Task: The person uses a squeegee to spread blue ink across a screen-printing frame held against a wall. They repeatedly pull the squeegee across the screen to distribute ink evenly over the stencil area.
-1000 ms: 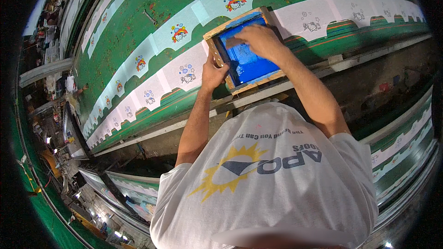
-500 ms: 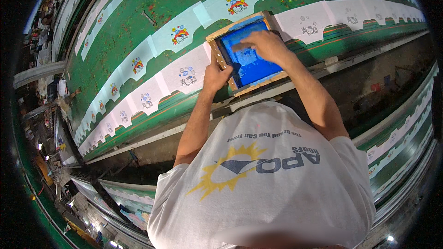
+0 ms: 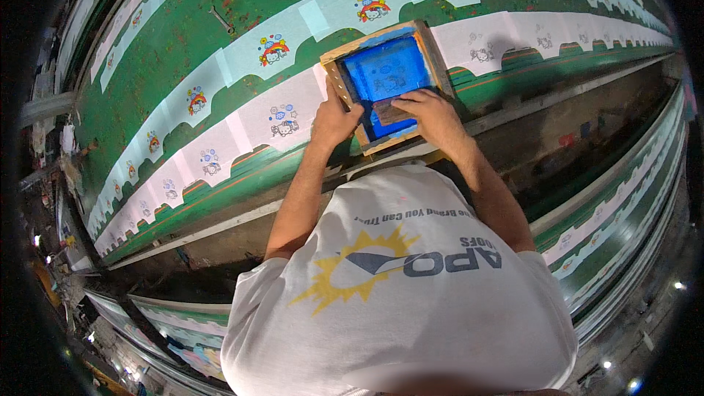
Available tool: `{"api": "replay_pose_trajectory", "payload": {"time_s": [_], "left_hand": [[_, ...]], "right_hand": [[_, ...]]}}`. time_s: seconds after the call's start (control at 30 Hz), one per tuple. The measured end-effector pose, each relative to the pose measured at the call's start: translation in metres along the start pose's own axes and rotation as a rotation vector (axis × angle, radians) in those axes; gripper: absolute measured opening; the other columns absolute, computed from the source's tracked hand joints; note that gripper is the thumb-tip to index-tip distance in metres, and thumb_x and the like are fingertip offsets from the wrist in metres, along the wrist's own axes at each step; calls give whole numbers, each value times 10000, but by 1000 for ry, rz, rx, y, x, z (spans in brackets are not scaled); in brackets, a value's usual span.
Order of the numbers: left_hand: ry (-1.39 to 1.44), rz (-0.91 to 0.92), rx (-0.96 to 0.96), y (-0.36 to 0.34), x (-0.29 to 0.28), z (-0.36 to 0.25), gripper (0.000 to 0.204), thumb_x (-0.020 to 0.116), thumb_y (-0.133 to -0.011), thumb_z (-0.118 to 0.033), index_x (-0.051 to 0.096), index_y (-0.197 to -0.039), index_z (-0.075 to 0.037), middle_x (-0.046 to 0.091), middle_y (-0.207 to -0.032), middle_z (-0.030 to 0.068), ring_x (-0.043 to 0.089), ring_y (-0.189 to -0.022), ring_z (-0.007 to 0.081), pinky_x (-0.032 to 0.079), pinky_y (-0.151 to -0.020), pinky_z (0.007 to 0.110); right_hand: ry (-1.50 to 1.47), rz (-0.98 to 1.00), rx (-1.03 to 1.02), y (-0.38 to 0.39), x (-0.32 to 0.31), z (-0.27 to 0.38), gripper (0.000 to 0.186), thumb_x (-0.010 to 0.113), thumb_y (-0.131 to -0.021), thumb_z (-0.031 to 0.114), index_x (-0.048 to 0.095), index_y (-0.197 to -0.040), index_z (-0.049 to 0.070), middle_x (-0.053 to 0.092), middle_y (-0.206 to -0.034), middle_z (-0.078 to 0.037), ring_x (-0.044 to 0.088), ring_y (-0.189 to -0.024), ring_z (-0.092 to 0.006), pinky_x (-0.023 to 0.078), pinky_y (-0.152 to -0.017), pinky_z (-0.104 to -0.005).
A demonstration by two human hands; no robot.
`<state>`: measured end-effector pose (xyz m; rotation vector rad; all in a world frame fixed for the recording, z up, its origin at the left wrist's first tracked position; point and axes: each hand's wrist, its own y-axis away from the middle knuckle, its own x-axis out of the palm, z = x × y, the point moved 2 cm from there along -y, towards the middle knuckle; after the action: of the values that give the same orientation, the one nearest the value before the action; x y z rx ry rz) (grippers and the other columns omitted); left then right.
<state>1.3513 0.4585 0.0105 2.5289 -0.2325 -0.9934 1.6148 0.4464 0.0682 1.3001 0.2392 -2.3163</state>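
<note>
A wooden screen-printing frame lies over the near row of pale pieces, its mesh coated with blue ink. A faint cartoon figure shows through the mesh. My left hand is closed around the left side of the frame, thumb over the rim. Within the frame, my right hand grips a small brown squeegee close to the near edge. Left of the frame, a pale piece carries a cat figure outline with blue shapes; pieces to the right show only dark outlines.
The long green table is speckled with paint. A farther row of pale pieces bears coloured rainbow prints. A wrench lies beyond that row. A metal rail runs along the near edge, with more printed tables behind me.
My right hand has pulled the squeegee from the frame's upper middle toward its near edge, exposing the figure in the mesh. My left hand keeps hold of the frame. The view has shifted slightly.
</note>
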Motion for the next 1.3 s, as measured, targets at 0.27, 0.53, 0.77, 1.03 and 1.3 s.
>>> {"api": "replay_pose_trajectory", "payload": {"time_s": [0.27, 0.53, 0.77, 1.03, 1.3], "left_hand": [[73, -51, 60, 4, 6, -17, 1200, 780, -869, -252, -11, -1738, -8, 805, -974, 269, 811, -867, 422, 662, -755, 478], [72, -104, 107, -24, 81, -112, 1209, 802, -852, -250, 16, -1734, 4, 800, -913, 264, 805, -807, 430, 662, -717, 476], [117, -123, 137, -58, 145, -187, 1152, 810, -870, -206, 93, -1754, -28, 809, -904, 223, 793, -674, 322, 646, -621, 422], [234, -31, -7, -71, 157, -194, 1145, 798, -887, -170, 72, -1767, -70, 814, -942, 196, 773, -613, 254, 629, -546, 366], [267, -38, 62, -73, 162, -192, 1113, 767, -908, -158, 68, -1773, -111, 807, -934, 175, 745, -573, 232, 612, -514, 359]], "right_hand": [[14, -11, -28, 8, -13, -10, 561, 699, -842, -67, 778, -1349, 161, 717, -1380, -63, 651, -1301, -295, 551, -1121, -446], [52, -111, -110, 37, -77, -115, 536, 728, -816, -23, 784, -1321, 145, 719, -1350, -61, 649, -1249, -293, 546, -1105, -449], [44, -96, -81, 59, -125, -204, 536, 716, -833, -33, 777, -1338, 135, 714, -1342, -68, 635, -1277, -304, 548, -1105, -452], [43, -15, -165, 54, -141, -233, 576, 741, -806, -55, 766, -1346, 142, 697, -1390, -43, 623, -1315, -290, 547, -1132, -433], [167, 14, -118, 52, -140, -236, 595, 802, -804, 58, 735, -1387, 157, 717, -1324, -65, 663, -1232, -285, 590, -1044, -439]]}}
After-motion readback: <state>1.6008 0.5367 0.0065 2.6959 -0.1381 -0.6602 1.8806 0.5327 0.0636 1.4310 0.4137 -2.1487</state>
